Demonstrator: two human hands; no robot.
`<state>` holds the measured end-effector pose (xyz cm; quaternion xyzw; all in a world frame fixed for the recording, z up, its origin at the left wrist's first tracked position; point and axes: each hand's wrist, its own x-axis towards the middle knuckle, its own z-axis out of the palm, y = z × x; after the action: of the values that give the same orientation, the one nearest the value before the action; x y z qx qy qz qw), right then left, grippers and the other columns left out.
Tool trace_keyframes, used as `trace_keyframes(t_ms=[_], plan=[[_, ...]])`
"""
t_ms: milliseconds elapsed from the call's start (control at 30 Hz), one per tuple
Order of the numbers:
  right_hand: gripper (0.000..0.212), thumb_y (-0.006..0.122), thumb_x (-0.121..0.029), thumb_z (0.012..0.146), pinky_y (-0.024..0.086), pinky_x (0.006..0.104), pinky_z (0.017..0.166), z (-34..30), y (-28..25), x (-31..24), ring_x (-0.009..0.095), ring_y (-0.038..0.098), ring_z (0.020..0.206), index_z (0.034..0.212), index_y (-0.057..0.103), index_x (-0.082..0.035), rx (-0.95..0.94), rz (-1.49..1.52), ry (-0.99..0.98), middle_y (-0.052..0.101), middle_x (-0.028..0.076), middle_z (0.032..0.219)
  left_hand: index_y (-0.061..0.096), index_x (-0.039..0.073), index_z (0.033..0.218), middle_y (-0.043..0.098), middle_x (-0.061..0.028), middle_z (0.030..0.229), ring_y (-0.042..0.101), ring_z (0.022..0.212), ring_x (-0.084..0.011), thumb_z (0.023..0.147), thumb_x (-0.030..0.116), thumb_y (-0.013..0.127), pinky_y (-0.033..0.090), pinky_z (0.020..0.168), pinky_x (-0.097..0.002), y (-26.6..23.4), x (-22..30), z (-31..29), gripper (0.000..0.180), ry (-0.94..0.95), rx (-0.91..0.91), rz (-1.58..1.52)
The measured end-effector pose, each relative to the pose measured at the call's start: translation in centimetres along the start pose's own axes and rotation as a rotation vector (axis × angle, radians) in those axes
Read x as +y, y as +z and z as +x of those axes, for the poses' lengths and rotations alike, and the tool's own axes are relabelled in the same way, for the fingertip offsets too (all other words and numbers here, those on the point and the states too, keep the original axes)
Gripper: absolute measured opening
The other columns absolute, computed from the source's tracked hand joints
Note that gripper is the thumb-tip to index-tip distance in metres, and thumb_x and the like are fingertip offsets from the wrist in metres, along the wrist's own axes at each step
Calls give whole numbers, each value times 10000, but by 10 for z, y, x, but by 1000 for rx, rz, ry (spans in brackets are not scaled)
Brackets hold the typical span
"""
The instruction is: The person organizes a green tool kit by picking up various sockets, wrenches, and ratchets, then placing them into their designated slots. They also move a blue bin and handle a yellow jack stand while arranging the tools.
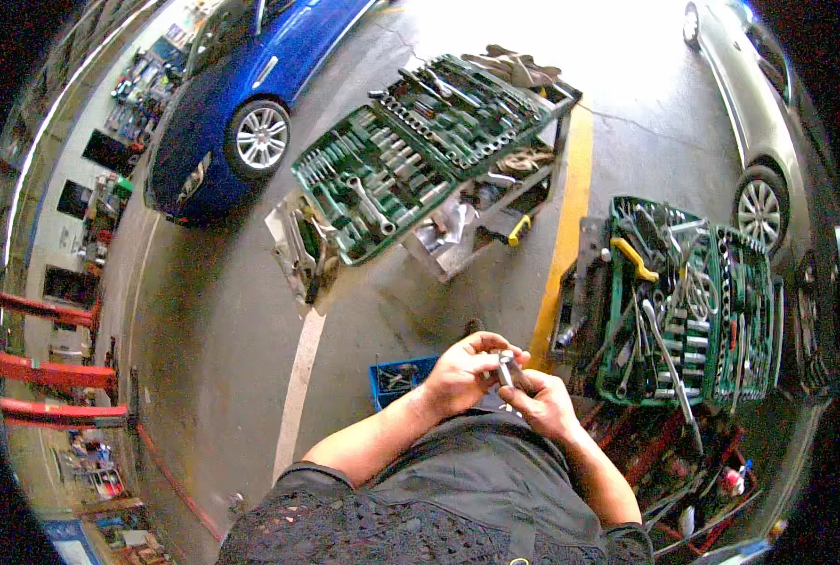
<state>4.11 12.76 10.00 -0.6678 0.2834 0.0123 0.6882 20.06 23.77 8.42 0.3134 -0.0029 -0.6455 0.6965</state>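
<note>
In front of my waist, both hands meet around a small silver metal piece. My left hand (456,379) has its thumb and fingers closed on the upper part of the metal piece (506,369). From the other side, my right hand (544,407) grips it with thumb and curled fingers. The piece looks short and roughly cylindrical, but the fingers cover much of it, so its exact kind does not show. Just left of and below the hands, a blue crate (375,384) with small metal parts stands partly behind my left forearm.
Ahead, an open green tool case (347,256) full of sockets and wrenches lies on a cart. Another green case (614,218) at right holds loose tools, including a long metal bar (666,353). A blue car (215,137), a pale car (735,89) and red lift arms (48,369) surround the area.
</note>
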Motion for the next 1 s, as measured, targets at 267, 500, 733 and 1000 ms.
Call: trace_keyframes(t_ms=[267,500,733,1000], plan=[[245,627,-251,927,452,259,664,71,6,-13,72,526,716,1028,683,-34,-34,152,81,629,-35,778,596,19,1191,658,-87,1056,629,904,-179,941,105,571,512,838,-345,-38,54,24,266,6,115,-2],[282,677,-283,898,481,268,723,165,19,-40,89,571,745,1068,683,-58,-73,-36,69,680,19,824,666,37,1075,638,27,867,546,758,-57,888,201,682,440,656,-212,-72,129,66,249,-46,175,597],[190,641,-188,916,410,231,610,230,9,-43,59,483,667,987,667,-14,241,105,115,576,-46,750,639,44,974,635,-154,910,619,852,-325,842,218,633,505,767,-400,-143,261,125,219,592,438,1760],[131,636,-153,918,351,211,558,264,-22,-49,31,424,621,957,662,-32,332,114,226,523,-69,703,622,54,920,560,-121,875,591,860,-319,815,183,665,494,743,-415,-173,279,161,171,574,423,1952]])
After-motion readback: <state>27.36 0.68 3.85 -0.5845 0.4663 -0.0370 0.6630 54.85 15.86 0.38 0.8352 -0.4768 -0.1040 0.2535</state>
